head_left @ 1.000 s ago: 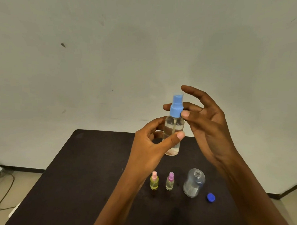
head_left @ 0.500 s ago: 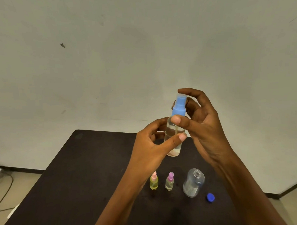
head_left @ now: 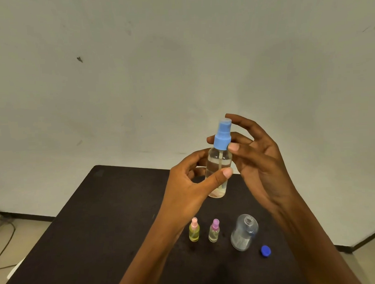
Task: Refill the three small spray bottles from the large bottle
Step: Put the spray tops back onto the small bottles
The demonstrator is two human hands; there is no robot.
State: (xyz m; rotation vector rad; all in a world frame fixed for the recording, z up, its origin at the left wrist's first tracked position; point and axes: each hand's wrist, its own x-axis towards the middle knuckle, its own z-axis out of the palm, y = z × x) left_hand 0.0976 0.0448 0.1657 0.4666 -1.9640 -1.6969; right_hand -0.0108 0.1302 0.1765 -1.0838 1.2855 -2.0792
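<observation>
Left hand grips clear spray bottle, upright, above black table. Right hand pinches its blue spray cap between thumb and one finger, index raised. Large bottle, uncapped, stands on table near blue lid.

Held btl is showing clear, w/ a light-blue sprayer. Pink-top btl is showing yellow inside. Purple-top btl is looking pale, near clear. Lg btl is showing clear w/ a whitish patch low down. Cap is showing deep blue. Table is looking plain blk-brown. Wall is reading off-white w/ a dark fleck.
</observation>
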